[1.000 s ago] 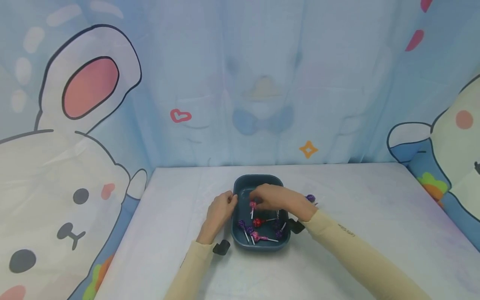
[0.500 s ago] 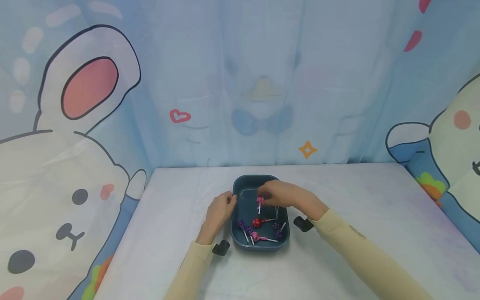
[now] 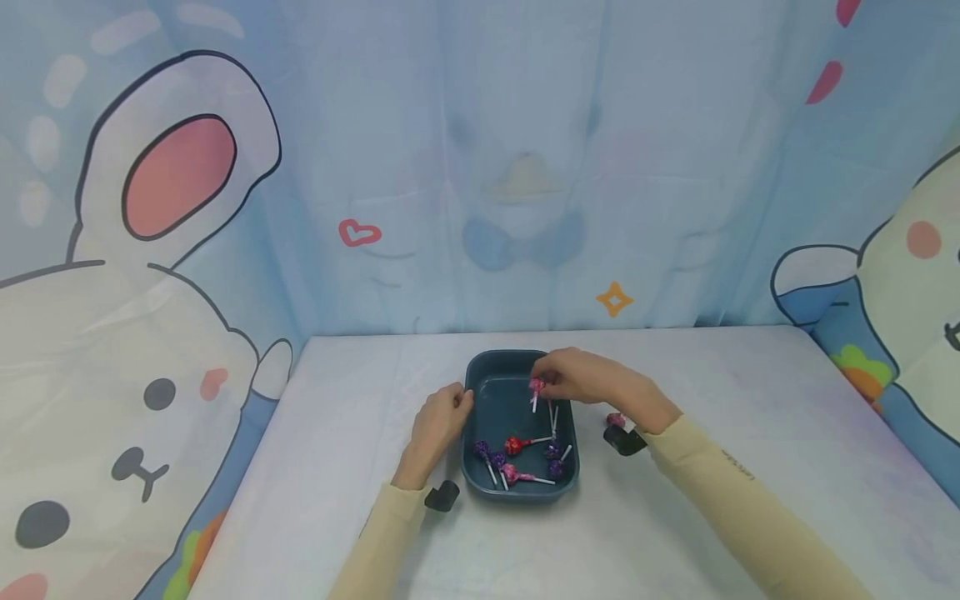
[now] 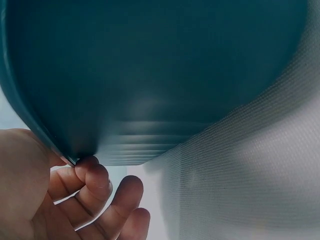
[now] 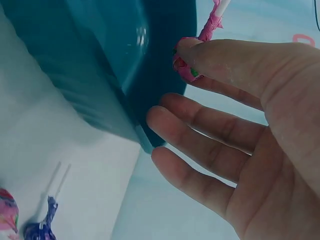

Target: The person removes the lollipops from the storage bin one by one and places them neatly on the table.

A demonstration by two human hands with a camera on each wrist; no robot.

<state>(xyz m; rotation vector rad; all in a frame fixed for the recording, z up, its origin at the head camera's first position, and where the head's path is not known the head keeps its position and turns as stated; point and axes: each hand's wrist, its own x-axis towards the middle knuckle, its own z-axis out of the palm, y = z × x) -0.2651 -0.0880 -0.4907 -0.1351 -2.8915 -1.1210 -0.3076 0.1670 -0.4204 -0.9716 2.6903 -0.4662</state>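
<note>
Pinching one pink lollipop [image 3: 536, 387] with right hand [image 3: 579, 375], left hand [image 3: 441, 419] gripping one tub [image 3: 504, 410], six lollipops [image 3: 513, 446] inside

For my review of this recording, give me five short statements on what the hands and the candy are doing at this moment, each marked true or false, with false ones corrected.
1. The right hand pinches a pink-wrapped lollipop. True.
2. The left hand is away from the bin, touching nothing. False: it pinches the bin's edge.
3. A red lollipop lies inside the bin. True.
4. Every lollipop in view is inside or above the bin. False: at least a purple-wrapped lollipop lies outside it.
5. The bin rests on a white tabletop. True.
</note>
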